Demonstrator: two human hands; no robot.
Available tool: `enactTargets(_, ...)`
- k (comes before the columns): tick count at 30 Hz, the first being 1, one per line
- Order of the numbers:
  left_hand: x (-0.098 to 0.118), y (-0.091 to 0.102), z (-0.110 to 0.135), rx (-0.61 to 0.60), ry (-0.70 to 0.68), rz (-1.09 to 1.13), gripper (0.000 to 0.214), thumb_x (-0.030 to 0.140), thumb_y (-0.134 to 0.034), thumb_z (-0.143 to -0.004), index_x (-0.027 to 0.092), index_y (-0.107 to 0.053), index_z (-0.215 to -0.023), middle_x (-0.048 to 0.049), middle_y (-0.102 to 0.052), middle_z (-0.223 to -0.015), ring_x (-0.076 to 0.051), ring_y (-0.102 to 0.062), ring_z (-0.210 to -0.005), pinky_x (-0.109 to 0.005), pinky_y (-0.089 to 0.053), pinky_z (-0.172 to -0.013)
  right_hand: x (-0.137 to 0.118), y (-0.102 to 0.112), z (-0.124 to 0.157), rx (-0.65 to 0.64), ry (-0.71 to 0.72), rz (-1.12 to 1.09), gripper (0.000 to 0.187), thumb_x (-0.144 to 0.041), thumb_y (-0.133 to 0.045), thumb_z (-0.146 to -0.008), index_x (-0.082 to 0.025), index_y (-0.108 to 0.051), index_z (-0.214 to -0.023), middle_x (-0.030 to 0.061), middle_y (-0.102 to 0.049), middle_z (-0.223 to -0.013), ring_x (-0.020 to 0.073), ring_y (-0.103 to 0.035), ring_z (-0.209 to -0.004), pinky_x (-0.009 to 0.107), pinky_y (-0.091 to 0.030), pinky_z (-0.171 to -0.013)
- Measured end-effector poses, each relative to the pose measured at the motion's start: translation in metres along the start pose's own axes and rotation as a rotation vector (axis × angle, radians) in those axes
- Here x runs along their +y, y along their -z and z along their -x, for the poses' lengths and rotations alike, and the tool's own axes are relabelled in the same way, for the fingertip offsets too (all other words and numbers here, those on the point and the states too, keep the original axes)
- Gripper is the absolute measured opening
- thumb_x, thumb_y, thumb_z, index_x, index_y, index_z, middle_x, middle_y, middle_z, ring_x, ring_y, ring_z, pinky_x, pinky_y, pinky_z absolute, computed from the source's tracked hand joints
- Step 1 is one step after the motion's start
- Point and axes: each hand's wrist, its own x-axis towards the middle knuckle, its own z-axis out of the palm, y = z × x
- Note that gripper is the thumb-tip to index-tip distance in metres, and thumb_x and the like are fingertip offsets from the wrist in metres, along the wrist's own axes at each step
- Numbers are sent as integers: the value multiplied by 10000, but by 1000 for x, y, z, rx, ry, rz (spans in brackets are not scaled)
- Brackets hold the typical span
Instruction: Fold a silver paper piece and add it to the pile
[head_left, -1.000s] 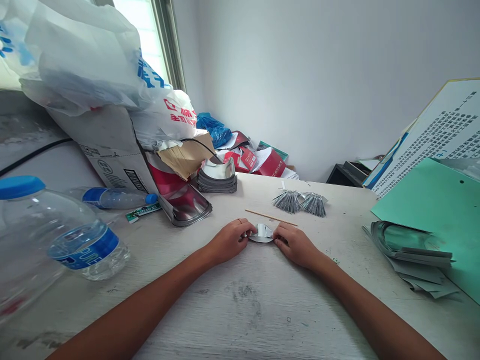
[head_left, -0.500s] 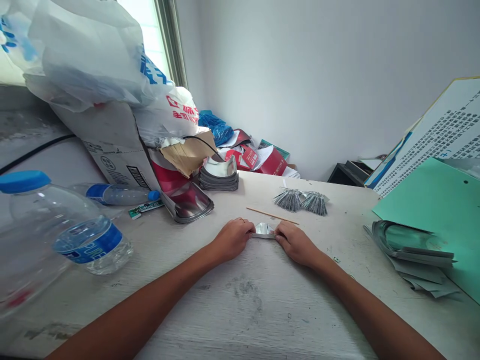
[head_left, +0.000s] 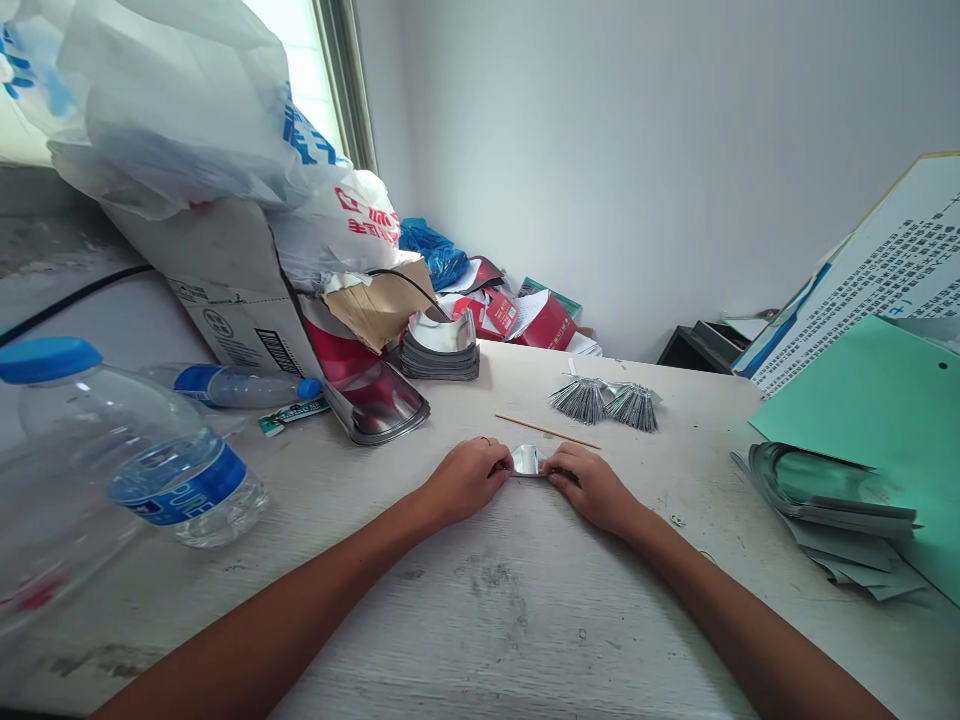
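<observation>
Between my two hands, low on the white table (head_left: 480,620), lies a small piece of shiny silver sheet (head_left: 528,460). My left hand (head_left: 470,477) pinches its left end with curled fingers. Its right end is gripped by my right hand (head_left: 589,482), thumb toward me. The fingertips hide both ends of the sheet. Just beyond it a thin wooden stick (head_left: 547,431) lies slantwise. Farther back are two fan-shaped bundles of folded silver strips (head_left: 604,402), side by side.
At left stand a large water bottle (head_left: 187,480), a smaller bottle lying down (head_left: 240,386) and a carton (head_left: 225,290) under plastic bags (head_left: 180,110). Stacked curved sheets (head_left: 439,350) sit behind. On the right are grey sheets (head_left: 832,500) and a green folder (head_left: 877,400).
The silver sheet's near edge, a flat raised strip before, now looks thinner and lower. My fingers have shifted slightly at its ends; both hands keep hold. The view has shifted very slightly.
</observation>
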Motion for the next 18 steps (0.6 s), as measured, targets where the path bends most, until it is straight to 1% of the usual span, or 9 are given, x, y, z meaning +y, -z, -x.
enactTargets(3, 1, 2, -1, -20, 19, 10, 181, 104, -556, -847, 197, -709, -872, -22, -701, -878, -185, -626, -822, -274, -444, -737, 0, 0, -1, -21, -7, -35, 195, -124, -540, -928, -221, -694, -999, 41, -653, -953, 188, -602, -873, 311, -469, -800)
enactTargets(7, 1, 3, -2, -43, 50, 20, 198, 132, -547, -873, 199, -731, -899, -32, -714, -924, -192, -631, -873, -277, -447, -777, 0, 2, -2, -35, -33, -85, 217, -143, -528, -938, -221, -713, -1020, 44, -651, -959, 184, -605, -871, 302, -462, -795)
enactTargets(13, -1, 1, -4, -52, 92, 35, 220, 141, -539, -874, 203, -745, -919, -38, -726, -949, -202, -633, -908, -283, -442, -803, -6, 2, -9, -53, -202, -129, 192, -161, -542, -917, -207, -721, -971, 44, -661, -958, 190, -612, -894, 299, -455, -807)
enactTargets(16, -1, 0, -6, -50, 109, 45, 219, 150, -534, -877, 194, -744, -918, -43, -730, -956, -204, -634, -912, -284, -437, -805, -8, 0, -11, -35, -243, -113, 161, -172, -541, -907, -198, -699, -928, 41, -674, -950, 195, -608, -899, 298, -445, -808)
enactTargets(18, -1, -1, -7, -50, 123, 53, 215, 153, -532, -875, 194, -741, -907, -39, -734, -953, -202, -635, -909, -279, -434, -796, -9, -1, -11, -17, -266, -98, 134, -189, -541, -903, -195, -675, -915, 36, -682, -924, 192, -607, -866, 293, -440, -782)
